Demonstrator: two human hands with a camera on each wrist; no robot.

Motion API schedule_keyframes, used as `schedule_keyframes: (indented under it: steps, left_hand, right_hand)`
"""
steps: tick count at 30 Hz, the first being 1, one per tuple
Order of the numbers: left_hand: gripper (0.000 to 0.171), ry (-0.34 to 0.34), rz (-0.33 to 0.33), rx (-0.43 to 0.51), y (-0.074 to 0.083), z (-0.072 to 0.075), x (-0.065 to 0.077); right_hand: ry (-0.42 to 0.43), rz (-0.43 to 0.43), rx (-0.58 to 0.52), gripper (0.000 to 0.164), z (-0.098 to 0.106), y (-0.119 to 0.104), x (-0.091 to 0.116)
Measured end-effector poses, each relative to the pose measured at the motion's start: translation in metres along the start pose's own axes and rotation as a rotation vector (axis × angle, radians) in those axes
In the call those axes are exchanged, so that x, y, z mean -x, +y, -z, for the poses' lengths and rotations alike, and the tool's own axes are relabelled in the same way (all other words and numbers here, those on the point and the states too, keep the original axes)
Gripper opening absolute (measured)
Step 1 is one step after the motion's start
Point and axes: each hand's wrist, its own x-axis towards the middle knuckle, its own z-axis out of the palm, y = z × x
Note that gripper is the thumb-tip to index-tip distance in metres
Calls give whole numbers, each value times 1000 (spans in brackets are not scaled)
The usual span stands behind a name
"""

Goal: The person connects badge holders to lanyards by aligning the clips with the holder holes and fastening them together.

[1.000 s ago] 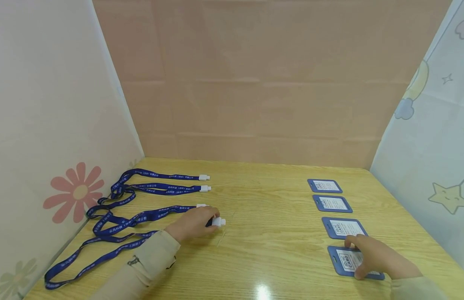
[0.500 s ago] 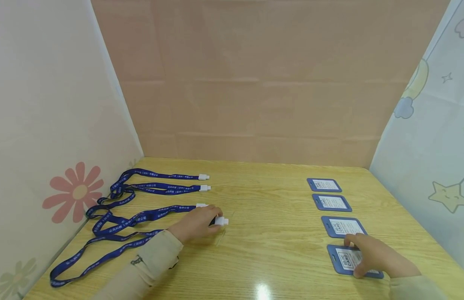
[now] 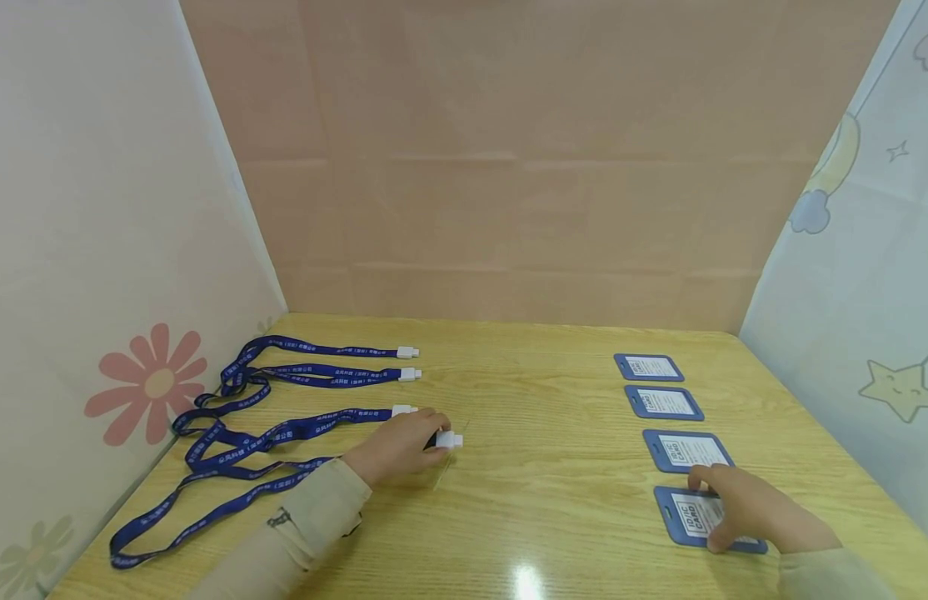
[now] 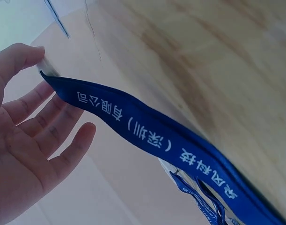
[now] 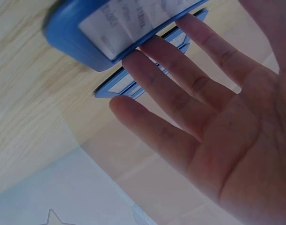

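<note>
We see the left hand (image 3: 399, 447) pinching a white clip (image 3: 448, 440) at its tip — stiff, we judge, and a surer hold than the limp blue strap (image 4: 150, 129) trailing back beneath it — while the right hand (image 3: 760, 511) grips a likely light, slick card holder (image 3: 695, 516) by its long edges beneath the palm.

Soft, even light fills the space, and I catch one white glare on the near part of the table (image 3: 561, 492). A faint shadow lies under the left sleeve (image 3: 314, 517). Up close it's dimmer: wood grain smears behind the crisply lettered lanyard (image 4: 138, 117), the right hand (image 5: 236, 126) looks shaded, and the card (image 5: 128, 28) print blurs.
</note>
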Motion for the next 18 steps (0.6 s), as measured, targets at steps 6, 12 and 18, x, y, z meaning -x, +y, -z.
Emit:
schedule_keyframes:
  steps: [6,12,18]
  left_hand:
    - [26,18,-19,-8,4,1,1]
    - [27,17,-26,0,7,2,0]
    - [27,11,-12,-26,9,1,-1]
  right_hand:
    - [-1,5,-6,63,0,1,-1]
    - [12,35,-31,64,-4,10,-3]
    - [20,55,-56,66,-7,15,-2]
